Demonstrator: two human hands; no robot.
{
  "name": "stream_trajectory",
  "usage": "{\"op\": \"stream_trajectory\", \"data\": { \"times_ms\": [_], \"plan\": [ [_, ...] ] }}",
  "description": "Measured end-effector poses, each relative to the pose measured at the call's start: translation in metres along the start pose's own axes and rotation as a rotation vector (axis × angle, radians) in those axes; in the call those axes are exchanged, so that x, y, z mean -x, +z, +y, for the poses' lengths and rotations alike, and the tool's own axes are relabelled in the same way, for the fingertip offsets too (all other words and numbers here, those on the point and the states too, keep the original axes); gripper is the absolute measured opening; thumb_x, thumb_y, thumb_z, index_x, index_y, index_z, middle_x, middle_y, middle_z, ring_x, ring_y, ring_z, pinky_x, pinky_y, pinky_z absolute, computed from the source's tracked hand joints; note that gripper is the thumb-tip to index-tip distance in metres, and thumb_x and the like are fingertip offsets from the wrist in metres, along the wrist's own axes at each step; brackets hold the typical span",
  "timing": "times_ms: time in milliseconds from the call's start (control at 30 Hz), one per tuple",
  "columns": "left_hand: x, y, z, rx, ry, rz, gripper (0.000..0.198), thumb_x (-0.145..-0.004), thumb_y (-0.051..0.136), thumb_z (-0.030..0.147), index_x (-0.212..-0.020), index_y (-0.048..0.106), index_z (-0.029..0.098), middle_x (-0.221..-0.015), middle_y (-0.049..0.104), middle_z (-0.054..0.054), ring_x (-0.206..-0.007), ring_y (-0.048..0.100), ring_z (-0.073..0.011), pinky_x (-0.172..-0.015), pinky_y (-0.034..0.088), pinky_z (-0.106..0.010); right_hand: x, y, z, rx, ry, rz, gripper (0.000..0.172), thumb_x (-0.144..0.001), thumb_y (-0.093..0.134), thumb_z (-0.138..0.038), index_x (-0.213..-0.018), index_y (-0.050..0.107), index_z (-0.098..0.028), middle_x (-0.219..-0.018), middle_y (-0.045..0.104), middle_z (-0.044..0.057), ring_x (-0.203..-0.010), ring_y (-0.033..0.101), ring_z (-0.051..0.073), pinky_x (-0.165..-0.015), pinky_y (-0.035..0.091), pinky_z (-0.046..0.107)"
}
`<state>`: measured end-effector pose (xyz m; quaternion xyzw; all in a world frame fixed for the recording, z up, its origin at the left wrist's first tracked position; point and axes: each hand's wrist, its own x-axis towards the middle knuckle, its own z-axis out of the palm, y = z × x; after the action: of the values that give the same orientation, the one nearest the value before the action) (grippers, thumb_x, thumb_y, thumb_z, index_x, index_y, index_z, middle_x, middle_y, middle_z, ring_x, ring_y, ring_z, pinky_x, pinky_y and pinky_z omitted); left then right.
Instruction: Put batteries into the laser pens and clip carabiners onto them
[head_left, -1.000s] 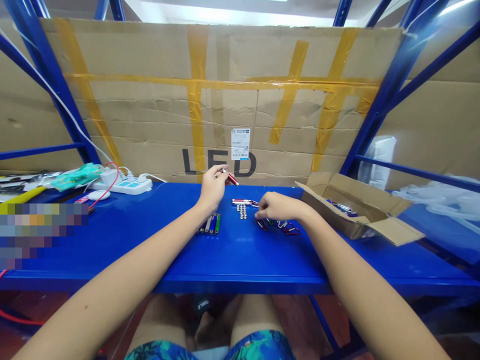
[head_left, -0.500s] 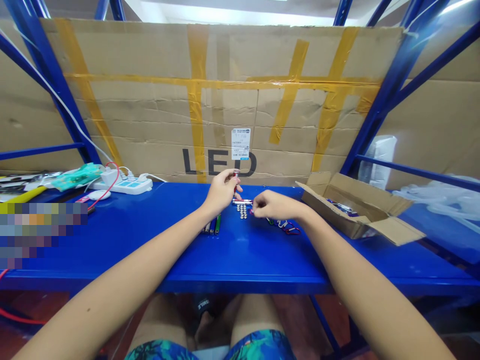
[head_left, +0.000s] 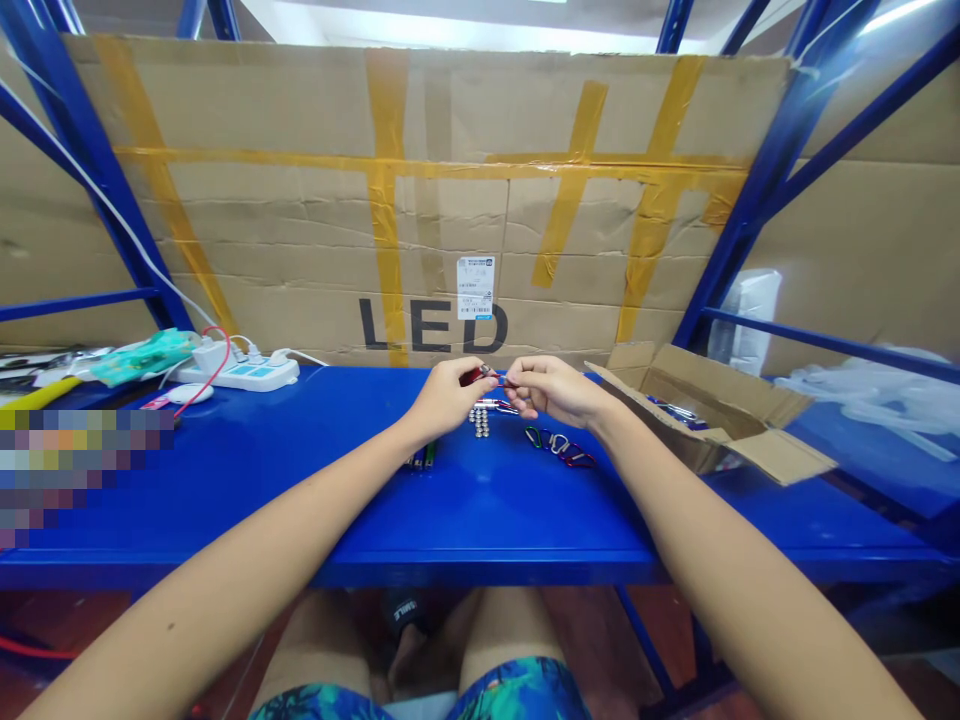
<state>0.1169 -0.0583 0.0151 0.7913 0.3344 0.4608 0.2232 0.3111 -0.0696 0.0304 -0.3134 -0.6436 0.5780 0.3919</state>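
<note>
well, our left hand (head_left: 446, 395) clamps a red tube (head_left: 471, 377) while our right hand (head_left: 551, 387) pinches a red clip (head_left: 505, 384). near them, we see small metal pieces (head_left: 481, 424).

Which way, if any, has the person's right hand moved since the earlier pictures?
Yes. Against the LED lettering on the cardboard, the right hand has moved upward in view and is now closer to the letters.

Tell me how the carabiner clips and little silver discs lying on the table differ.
The carabiner clips are hollow loops; the silver discs look solid and round. The clips are larger than the discs. The clips vary in colour, while the discs all look silvery. Both lie in groups on the blue table.
</note>
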Motion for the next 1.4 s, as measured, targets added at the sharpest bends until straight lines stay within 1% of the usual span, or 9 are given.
{"op": "stream_trajectory", "data": {
  "times_ms": [267,367,433,533,733,900,1100,1267,1400],
  "plan": [
    [0.003,0.004,0.001,-0.087,0.017,0.102,0.025,-0.083,0.06,0.029,-0.063,0.053,0.017,-0.057,0.045,0.003,-0.058,0.039,-0.0113,-0.056,0.029,-0.027,-0.007,0.014,0.006,0.045,-0.082,0.212,0.022,-0.074,0.065,-0.019,-0.064,0.045,-0.019,-0.052,0.049,-0.003,-0.044,0.038,0.007,-0.04,0.025,0.021],
    [0.002,0.006,-0.001,-0.099,-0.004,0.085,0.025,-0.084,0.06,0.03,-0.064,0.052,0.017,-0.058,0.048,0.003,-0.06,0.043,-0.012,-0.057,0.032,-0.027,-0.009,0.012,0.009,0.249,-0.166,0.253,0.017,-0.075,0.06,-0.02,-0.067,0.045,-0.02,-0.049,0.045,-0.005,-0.043,0.035,0.007,-0.043,0.027,0.023],
    [0.001,0.006,-0.003,-0.059,-0.029,0.087,0.015,-0.082,0.063,0.031,-0.079,0.056,0.018,-0.069,0.057,0.001,-0.067,0.05,-0.0136,-0.063,0.038,-0.028,-0.009,0.008,0.011,0.466,-0.229,0.298,0.015,-0.076,0.058,-0.022,-0.068,0.046,-0.02,-0.05,0.045,-0.005,-0.046,0.038,0.009,-0.047,0.029,0.024],
    [0.0,0.004,-0.004,-0.003,-0.06,0.108,0.021,-0.082,0.061,0.028,-0.097,0.052,0.018,-0.089,0.062,-0.004,-0.082,0.057,-0.0164,-0.073,0.043,-0.031,-0.008,0.003,0.012,0.787,-0.311,0.369,0.014,-0.077,0.055,-0.023,-0.068,0.046,-0.02,-0.057,0.047,-0.003,-0.055,0.04,0.011,-0.054,0.031,0.026],
    [0.003,0.0,0.0,-0.137,0.099,-0.056,0.008,-0.09,0.05,0.023,-0.089,0.056,0.019,-0.084,0.066,-0.005,-0.076,0.059,-0.0171,-0.07,0.043,-0.031,-0.006,0.003,0.012,1.034,-0.362,0.379,0.014,-0.082,0.048,-0.021,-0.069,0.042,-0.021,-0.06,0.048,-0.002,-0.058,0.04,0.013,-0.058,0.029,0.028],
    [0.005,0.003,0.0,-0.29,0.2,-0.043,0.011,-0.088,0.051,0.02,-0.087,0.062,0.018,-0.081,0.067,-0.004,-0.072,0.058,-0.0174,-0.07,0.043,-0.032,-0.005,0.006,0.012,1.074,-0.414,0.322,0.014,-0.084,0.047,-0.019,-0.071,0.043,-0.02,-0.064,0.051,0.0,-0.06,0.043,0.013,-0.059,0.029,0.027],
    [0.003,0.004,-0.008,-0.387,0.166,0.003,0.011,-0.086,0.053,0.019,-0.086,0.065,0.018,-0.083,0.068,-0.006,-0.078,0.061,-0.0199,-0.074,0.045,-0.034,-0.004,0.006,0.011,1.113,-0.46,0.274,0.013,-0.088,0.047,-0.021,-0.075,0.048,-0.019,-0.073,0.057,0.003,-0.069,0.049,0.016,-0.065,0.034,0.029],
    [-0.004,-0.003,-0.015,-0.073,-0.025,0.073,0.014,-0.08,0.066,0.024,-0.093,0.065,0.018,-0.091,0.071,-0.006,-0.084,0.064,-0.019,-0.077,0.049,-0.034,-0.007,-0.005,0.013,0.937,-0.337,0.373,0.013,-0.091,0.047,-0.025,-0.08,0.05,-0.019,-0.072,0.061,0.003,-0.067,0.054,0.016,-0.066,0.04,0.03],
    [-0.011,-0.01,-0.018,0.198,-0.189,0.058,0.013,-0.079,0.063,0.015,-0.093,0.062,0.014,-0.073,0.068,-0.005,-0.059,0.061,-0.0132,-0.062,0.049,-0.03,-0.009,-0.013,0.011,0.613,-0.176,0.339,0.011,-0.09,0.051,-0.027,-0.083,0.051,-0.019,-0.071,0.063,0.003,-0.058,0.057,0.014,-0.058,0.045,0.029]
  ]
}}
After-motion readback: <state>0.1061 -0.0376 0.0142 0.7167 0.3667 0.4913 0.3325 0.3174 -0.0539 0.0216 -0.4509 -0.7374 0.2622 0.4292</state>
